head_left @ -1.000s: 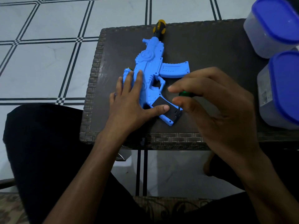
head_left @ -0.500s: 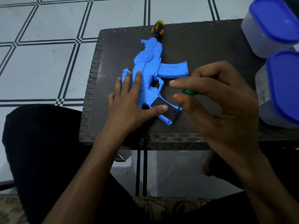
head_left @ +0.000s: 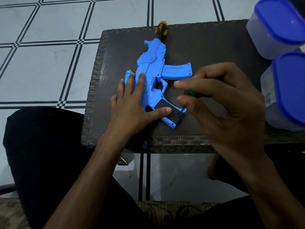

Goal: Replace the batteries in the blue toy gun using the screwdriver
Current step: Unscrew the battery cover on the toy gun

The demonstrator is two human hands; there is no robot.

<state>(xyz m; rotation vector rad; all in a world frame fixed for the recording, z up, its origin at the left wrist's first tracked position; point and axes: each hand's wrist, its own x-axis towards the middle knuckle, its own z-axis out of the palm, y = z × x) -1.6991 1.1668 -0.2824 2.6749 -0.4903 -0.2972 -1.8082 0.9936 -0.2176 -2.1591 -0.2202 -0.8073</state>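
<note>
- We see the blue toy gun (head_left: 153, 76) lying flat on the dark woven table (head_left: 214, 47), near the middle of its left half.
- Its long axis runs from far to near, slightly tilted: the black and yellow muzzle (head_left: 161, 28) points to the far edge of the table, and the grip with the black battery cover (head_left: 166, 111) points toward the near edge, a little to the right.
- The magazine (head_left: 177, 71) sticks out to the right side.
- Our left hand (head_left: 132, 104) lies flat on the gun body with the fingers spread and straight; the thumb presses on the black cover.
- Our right hand (head_left: 231, 109) pinches the green handle of the screwdriver (head_left: 189, 93) between thumb and fingers.
- The thin shaft goes down to the right end of the black cover, where the tip seems to touch; the screw itself we cannot make out.
- Most of the handle is hidden by the fingers.
- A small green and blue part (head_left: 129, 73) at the left of the gun is partly covered by the left fingers.
- Two clear containers with blue lids (head_left: 280, 27) stand at the right and are cut off by the frame edge.
</note>
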